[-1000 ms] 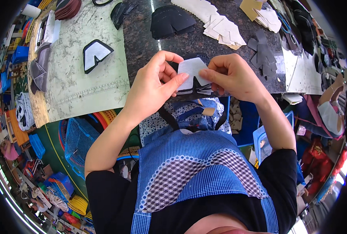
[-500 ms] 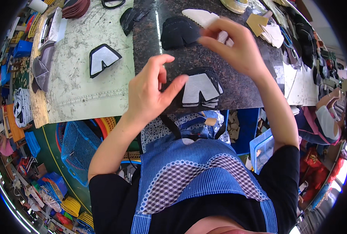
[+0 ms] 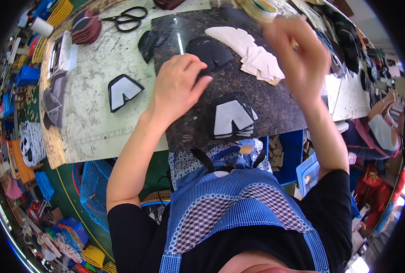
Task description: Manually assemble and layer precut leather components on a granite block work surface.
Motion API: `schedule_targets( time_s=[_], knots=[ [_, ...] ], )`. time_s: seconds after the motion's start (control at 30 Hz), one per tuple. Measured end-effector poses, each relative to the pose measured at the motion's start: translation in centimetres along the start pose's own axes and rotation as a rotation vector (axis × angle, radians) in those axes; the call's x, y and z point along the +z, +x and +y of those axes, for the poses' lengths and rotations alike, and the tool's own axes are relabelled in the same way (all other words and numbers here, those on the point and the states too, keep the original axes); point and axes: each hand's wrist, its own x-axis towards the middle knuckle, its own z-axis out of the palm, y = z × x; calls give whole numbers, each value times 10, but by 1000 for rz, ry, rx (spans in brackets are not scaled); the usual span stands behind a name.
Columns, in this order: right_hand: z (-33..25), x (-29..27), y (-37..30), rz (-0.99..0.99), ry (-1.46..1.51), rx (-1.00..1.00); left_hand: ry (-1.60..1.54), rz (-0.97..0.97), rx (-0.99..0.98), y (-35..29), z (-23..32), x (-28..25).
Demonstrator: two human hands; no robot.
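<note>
My left hand (image 3: 177,84) hovers over the left side of the dark stone-patterned board (image 3: 280,109), fingers curved, thumb apart, nothing visible between them. Just beyond its fingertips lie black fabric pieces (image 3: 209,52). My right hand (image 3: 302,59) is smeared by motion at the board's far right, near a pale bowl (image 3: 270,17); whether it holds anything is unclear. White notched pieces with black backing are stacked (image 3: 232,117) at the board's near edge. A similar black-edged white piece (image 3: 124,91) rests on the pale tabletop to the left. White cloth pieces (image 3: 229,38) lie between the hands.
Black-handled scissors (image 3: 128,20) and a stack of brown pieces (image 3: 86,29) lie at the far left. A grey folded piece (image 3: 53,104) sits by the wooden table edge. Below are a blue crate (image 3: 95,191) and blue bin (image 3: 290,150). Another person (image 3: 380,132) is at the right.
My right hand has moved right, away from the white cloth pieces, uncovering more of them. My left hand has shifted from beside the notched stack toward the black pieces. The view has tilted slightly.
</note>
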Motion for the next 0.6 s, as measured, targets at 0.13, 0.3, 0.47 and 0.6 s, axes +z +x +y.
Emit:
schedule_targets(
  time_s=[0.13, 0.3, 0.47, 0.6],
  knots=[
    [-8, -2, -123, -419, -45, -309, -2, 70, 35, 30, 5, 8],
    [27, -76, -113, -66, -129, 84, -276, -33, 12, 61, 64, 16],
    [116, -126, -130, -17, -371, 464, -382, -398, 559, 88, 130, 90],
    [118, -107, -111, -109, -281, 201, -109, -340, 458, 95, 136, 116]
  ],
)
